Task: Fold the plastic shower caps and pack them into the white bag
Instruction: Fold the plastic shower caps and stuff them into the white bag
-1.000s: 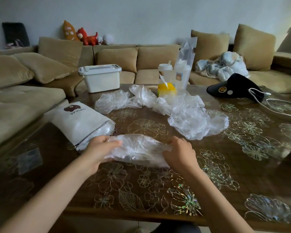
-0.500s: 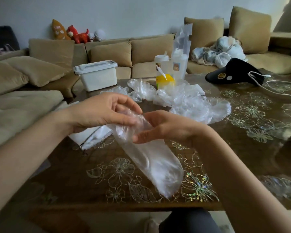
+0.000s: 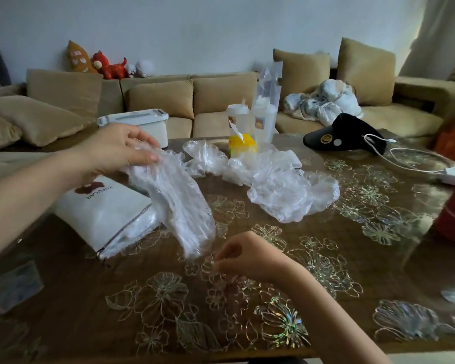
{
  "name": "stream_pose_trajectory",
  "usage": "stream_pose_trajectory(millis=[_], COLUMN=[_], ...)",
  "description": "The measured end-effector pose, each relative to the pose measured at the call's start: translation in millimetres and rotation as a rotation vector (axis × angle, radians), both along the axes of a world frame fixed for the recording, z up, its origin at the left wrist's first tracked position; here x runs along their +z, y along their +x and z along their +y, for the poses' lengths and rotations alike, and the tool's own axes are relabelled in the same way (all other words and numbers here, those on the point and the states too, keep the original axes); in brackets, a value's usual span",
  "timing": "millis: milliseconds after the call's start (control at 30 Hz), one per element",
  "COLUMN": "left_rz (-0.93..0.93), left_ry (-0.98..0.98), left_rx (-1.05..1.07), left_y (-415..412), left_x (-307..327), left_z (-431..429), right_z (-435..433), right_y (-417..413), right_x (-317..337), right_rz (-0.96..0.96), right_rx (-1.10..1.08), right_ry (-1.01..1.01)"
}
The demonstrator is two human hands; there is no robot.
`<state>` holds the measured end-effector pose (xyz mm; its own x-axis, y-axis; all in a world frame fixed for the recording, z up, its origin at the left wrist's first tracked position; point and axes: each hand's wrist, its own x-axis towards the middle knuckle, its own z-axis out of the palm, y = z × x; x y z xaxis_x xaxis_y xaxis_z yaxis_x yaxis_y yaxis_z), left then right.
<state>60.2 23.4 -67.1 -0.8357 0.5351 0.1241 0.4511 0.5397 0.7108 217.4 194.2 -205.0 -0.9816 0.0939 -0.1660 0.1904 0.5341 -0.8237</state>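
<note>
From the head view, your left hand (image 3: 118, 151) pinches the top end of one shower cap (image 3: 176, 198), gathered into a long strip that hangs down across the mouth end of the white bag (image 3: 100, 206). Your right hand (image 3: 247, 256) sits just beside the strip's lower tip with its fingers curled; I cannot tell whether they grip the plastic. I judge you are mid-fold. The next move calls for catching that lower end, doubling the strip over, then sliding it into the bag's open mouth, where plastic already shows. Count: one cap in hand, one bag, and one heap of loose caps (image 3: 281, 190) on the table (image 3: 326, 261), too crumpled to number.
</note>
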Motion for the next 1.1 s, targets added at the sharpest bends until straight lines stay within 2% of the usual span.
stream_pose_trajectory(millis=[67,167,233,300,434,600,734,834,901,1001,1101], left_rz=[0.332,0.654,0.863,0.958,0.930,0.942,0.877,0.636,0.540,0.566,0.644], left_ry=[0.080,0.139,0.089,-0.010,-0.086,0.033,0.037,0.070,0.092,0.013,-0.009], left_rx=[0.021,-0.054,-0.180,-0.323,-0.471,-0.517,-0.502,-0.386,-0.350,-0.394,-0.423], left_y=[9.5,49.2,69.7,82.2,89.4,102.4,99.3,96.4,92.1,89.8,94.5], left_x=[6.0,-8.1,-35.5,-74.0,-146.3,-175.0,-186.8,-196.7,-200.3,-202.3,-201.5], left_z=[10.8,23.6,33.0,43.4,52.2,39.6,16.2,4.2,4.2,7.9,11.1], right_z=[9.8,22.2,32.0,37.2,25.3,8.7,4.3,0.3,1.0,3.8,3.8], right_y=[-1.1,1.3,4.0,8.6,9.7,13.1,21.3,23.5,23.1,25.5,30.5], right_x=[3.3,4.4,3.0,0.4,-22.2,-40.2,-35.1,-35.1,-35.5,-35.5,-37.8], right_rz=[0.145,0.256,0.319,0.337,0.409,0.597,0.490,0.407,0.377,0.379,0.463], right_rx=[-0.201,-0.399,-0.432,-0.370,-0.160,-0.031,-0.073,-0.111,-0.093,-0.008,0.021], right_ry=[0.179,0.211,0.313,0.463,0.637,0.596,0.470,0.416,0.385,0.432,0.594])
